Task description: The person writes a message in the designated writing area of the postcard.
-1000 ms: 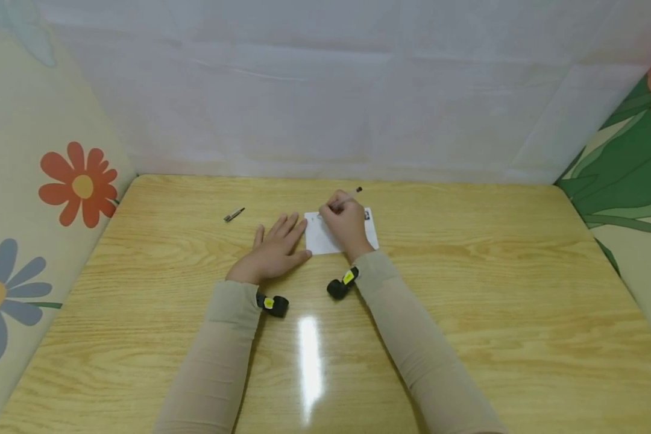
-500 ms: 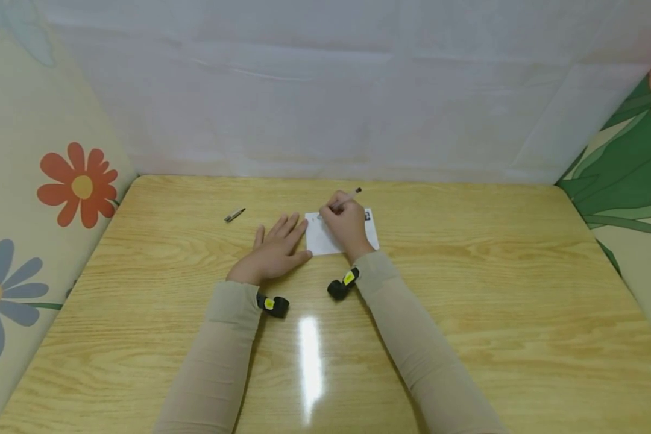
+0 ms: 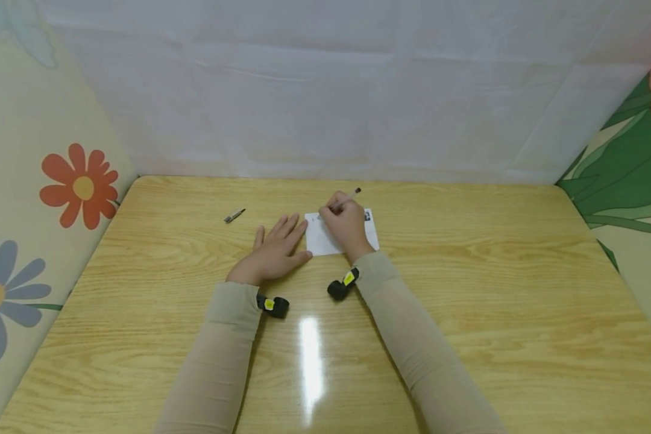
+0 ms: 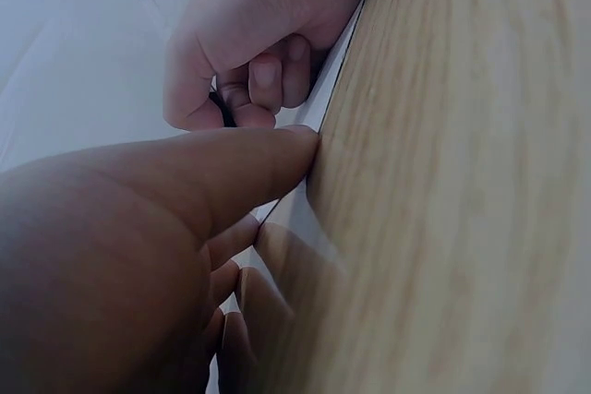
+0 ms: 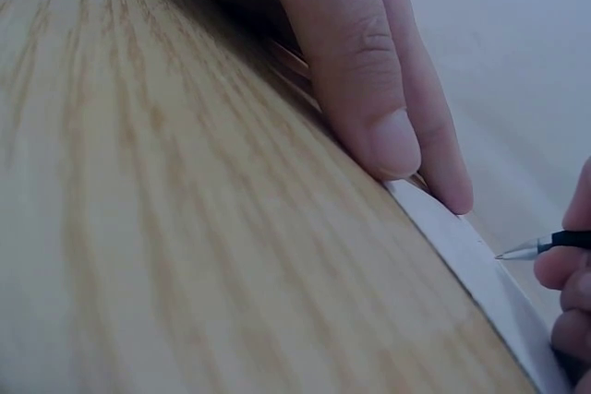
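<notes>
A white card point(image 3: 321, 240) with small marks near its upper left and a dark printed square at its upper right lies flat on the table. My right hand point(image 3: 348, 226) rests over the card and pinches a pen point(image 3: 350, 196), its clear barrel slanting up to a dark end. In the right wrist view the pen's metal tip point(image 5: 519, 252) is at the card's surface. My left hand point(image 3: 273, 254) lies with fingers spread, thumb and fingertips on the card's left edge. The left wrist view shows the left thumb point(image 4: 249, 168) on the near edge.
A pen cap point(image 3: 234, 215) with a clip lies on the wooden table point(image 3: 499, 283), beyond the left hand. A white sheet point(image 3: 325, 90) hangs behind the table. Flower-patterned panels stand at left and right. Each wrist wears a small black camera point(image 3: 275, 306).
Both hands, the pen and the card stay in nearly the same places. Only a very slight shift of the whole view shows.
</notes>
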### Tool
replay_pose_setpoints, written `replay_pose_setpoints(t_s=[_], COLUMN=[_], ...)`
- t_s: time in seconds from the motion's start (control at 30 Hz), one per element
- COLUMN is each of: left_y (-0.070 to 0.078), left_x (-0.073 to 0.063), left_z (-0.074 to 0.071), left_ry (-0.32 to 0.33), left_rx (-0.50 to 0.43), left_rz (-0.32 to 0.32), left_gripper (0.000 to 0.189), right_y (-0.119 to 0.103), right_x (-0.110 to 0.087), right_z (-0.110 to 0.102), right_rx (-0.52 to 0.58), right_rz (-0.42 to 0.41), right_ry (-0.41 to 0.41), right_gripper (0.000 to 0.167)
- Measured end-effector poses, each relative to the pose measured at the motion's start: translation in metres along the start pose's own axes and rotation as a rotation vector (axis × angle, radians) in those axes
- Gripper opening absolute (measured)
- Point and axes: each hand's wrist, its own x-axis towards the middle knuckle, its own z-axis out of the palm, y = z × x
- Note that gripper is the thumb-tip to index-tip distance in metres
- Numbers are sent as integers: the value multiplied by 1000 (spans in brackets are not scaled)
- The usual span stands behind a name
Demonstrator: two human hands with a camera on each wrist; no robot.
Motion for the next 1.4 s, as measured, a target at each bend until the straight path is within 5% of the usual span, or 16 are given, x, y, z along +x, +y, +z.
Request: replay_pose_setpoints(t_s=[1.4], left_y=[8], left_x=[-6], left_z=[-5], left_ry=[-11], left_rx=[0], left_rz=[-8], left_gripper=[75], right_y=[-2], right_x=[0], right_z=[0], right_rx=[1], right_rz=[11], right_ry=[-22], right_gripper=[12])
